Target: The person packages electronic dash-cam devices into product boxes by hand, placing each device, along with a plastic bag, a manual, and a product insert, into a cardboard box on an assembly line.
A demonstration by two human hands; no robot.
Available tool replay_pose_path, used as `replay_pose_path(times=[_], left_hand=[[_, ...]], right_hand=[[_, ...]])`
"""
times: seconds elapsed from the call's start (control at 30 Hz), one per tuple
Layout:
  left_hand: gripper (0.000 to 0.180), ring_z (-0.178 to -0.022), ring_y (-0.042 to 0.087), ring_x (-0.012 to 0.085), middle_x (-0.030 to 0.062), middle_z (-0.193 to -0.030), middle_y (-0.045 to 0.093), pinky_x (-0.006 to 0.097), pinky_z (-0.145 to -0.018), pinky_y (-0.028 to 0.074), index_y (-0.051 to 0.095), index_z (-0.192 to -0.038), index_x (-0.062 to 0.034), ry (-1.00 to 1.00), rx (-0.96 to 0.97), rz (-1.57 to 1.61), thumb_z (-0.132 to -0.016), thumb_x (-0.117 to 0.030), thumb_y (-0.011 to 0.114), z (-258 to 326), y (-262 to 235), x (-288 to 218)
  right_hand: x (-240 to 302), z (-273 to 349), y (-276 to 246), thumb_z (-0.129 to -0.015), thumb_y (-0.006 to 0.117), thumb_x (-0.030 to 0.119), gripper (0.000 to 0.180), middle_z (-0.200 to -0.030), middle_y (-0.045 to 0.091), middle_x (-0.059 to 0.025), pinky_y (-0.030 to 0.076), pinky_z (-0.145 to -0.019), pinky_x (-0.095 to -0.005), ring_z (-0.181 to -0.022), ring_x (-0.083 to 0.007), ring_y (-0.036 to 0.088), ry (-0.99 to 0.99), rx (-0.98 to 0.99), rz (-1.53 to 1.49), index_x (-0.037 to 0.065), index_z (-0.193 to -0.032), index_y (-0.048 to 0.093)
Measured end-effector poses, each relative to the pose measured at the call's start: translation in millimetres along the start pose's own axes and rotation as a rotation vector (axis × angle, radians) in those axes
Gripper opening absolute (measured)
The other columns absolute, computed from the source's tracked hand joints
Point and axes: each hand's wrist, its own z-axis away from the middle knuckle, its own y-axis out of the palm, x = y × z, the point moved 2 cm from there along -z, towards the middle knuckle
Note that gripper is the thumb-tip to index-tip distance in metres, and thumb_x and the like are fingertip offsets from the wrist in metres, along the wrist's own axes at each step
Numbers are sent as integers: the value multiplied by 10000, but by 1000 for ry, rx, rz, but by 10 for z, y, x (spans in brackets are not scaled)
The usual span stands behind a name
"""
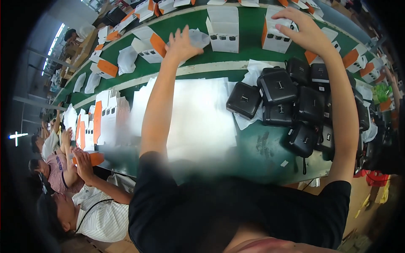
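Head view: white sheets (pixel 198 114) lie stacked on a green table (pixel 251 158), black carrying cases (pixel 280 86) heaped to their right; beyond, the left hand (pixel 180 49), spread and empty, adjoins a translucent bag (pixel 199 38); the right hand (pixel 300 30) half-curls at a white carton (pixel 275 41), grip indeterminable.

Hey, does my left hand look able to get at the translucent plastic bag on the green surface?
Probably yes: the left hand is open right by the translucent plastic bag, and nothing visible blocks the way.
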Motion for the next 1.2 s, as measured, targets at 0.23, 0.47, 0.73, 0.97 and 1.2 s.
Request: replay_pose_path(times=[0.23, 0.47, 0.73, 0.97, 1.2], left_hand=[[1111, -1163, 616, 472, 279, -1379, 504, 492, -973, 528, 320, -1519, -138, -184, 369, 118, -629, -493, 881, -106, 28, -135], [889, -1029, 683, 410, 265, -1106, 680, 417, -888, 556, 636, -1216, 55, -221, 551, 171, -650, -596, 846, -159, -246, -86], [606, -437, 305, 75, -43, -571, 420, 252, -437, 194, 636, -733, -99, -533, 574, 602, -802, -701, 620, -49, -828, -249], [503, -644, 576, 116, 31, -804, 639, 265, -513, 388, 662, -1085, -66, -68, 285, 755, -922, -536, 587, -209, -1802, -634], [561, -938, 631, 180, 111, -1139, 657, 351, -757, 503, 585, -1291, -33, -100, -145, 1248, -913, -444, 640, -431, -723, -890]], right_hand=[[246, -11, -27, -996, 566, 237, 280, -1168, 689, -47, 518, -933, -352, -1057, -184, 655, 52, 21, -200, 95, -1210, 675], [386, -178, 9, -994, 537, 164, 263, -1134, 696, -42, 527, -904, -326, -1042, -178, 664, -26, -14, -229, 109, -1197, 693], [877, -525, 611, -863, 734, 207, 513, -1226, 660, -113, 509, -1002, -375, -1126, -260, 640, -412, -271, -45, 96, -1343, 589], [1388, -730, 15, -759, 847, 264, 783, -1251, 620, -207, 474, -1032, -410, -1188, -342, 606, -98, -106, -566, 28, -1417, 493], [666, -598, -150, -846, 814, 238, 708, -1260, 627, -130, 471, -1023, -356, -1193, -218, 584, 64, -258, -865, 28, -1434, 481]])
